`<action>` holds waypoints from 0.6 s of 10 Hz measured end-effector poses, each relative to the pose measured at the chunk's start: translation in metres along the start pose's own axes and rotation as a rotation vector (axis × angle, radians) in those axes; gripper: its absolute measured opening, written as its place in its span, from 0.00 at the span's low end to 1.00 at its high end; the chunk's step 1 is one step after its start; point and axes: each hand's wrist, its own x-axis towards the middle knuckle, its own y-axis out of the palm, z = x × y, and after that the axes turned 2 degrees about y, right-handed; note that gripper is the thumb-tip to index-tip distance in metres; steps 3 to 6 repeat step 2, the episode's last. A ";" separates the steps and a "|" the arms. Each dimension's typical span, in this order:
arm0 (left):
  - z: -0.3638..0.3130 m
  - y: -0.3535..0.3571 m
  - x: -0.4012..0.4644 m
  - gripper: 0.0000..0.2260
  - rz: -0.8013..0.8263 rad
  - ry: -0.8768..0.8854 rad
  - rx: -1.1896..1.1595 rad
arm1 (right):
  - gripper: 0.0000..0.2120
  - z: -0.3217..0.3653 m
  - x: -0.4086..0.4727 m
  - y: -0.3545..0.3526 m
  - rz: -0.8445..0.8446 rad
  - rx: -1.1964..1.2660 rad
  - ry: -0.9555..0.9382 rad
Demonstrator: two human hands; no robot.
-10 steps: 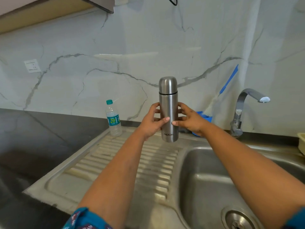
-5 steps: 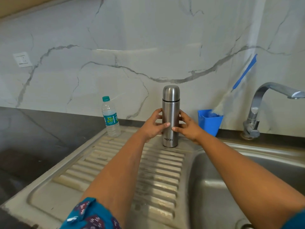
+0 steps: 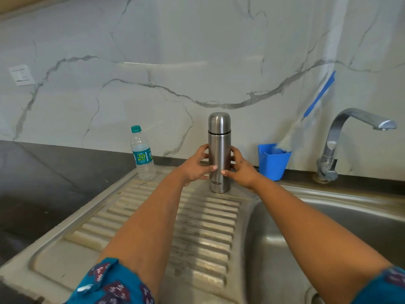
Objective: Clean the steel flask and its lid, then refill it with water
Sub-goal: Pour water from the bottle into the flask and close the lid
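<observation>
Tall cylindrical brushed-steel flask [image 3: 219, 154], standing upright at the back of a ribbed stainless-steel draining board [image 3: 153, 216], domed steel lid [image 3: 219, 122] screwed on top. "MILTON" printed in dark capitals near the flask's base. Left hand [image 3: 195, 167] curled around the flask's left side, thumb across the front; right hand [image 3: 240, 168] curled around the right side, thumb tip nearly meeting the other thumb. Both gripping the flask at mid-height. Patterned teal sleeves [image 3: 114, 284] at the bottom edge. Small clear plastic water bottle [image 3: 142, 153] with a green cap and teal label showing a yellow "20", upright to the left of the flask, apart from it; smaller label text too blurred to read. Blue plastic cup [image 3: 272, 162] to the right against the wall, holding a blue-handled bottle brush [image 3: 317, 99] with white bristles, leaning right. Curved chrome tap [image 3: 341, 137] above the steel sink basin [image 3: 328, 227]. White marble-veined wall [image 3: 197, 51] behind, white socket plate [image 3: 21, 75] at far left.
</observation>
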 end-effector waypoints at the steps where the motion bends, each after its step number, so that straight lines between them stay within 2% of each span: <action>1: -0.001 0.005 -0.011 0.45 -0.077 0.014 0.222 | 0.43 0.005 -0.011 0.002 -0.012 -0.124 0.015; 2: -0.003 0.005 -0.022 0.43 -0.209 0.094 0.441 | 0.38 0.009 -0.022 -0.001 -0.109 -0.211 0.058; 6: -0.003 0.005 -0.022 0.43 -0.209 0.094 0.441 | 0.38 0.009 -0.022 -0.001 -0.109 -0.211 0.058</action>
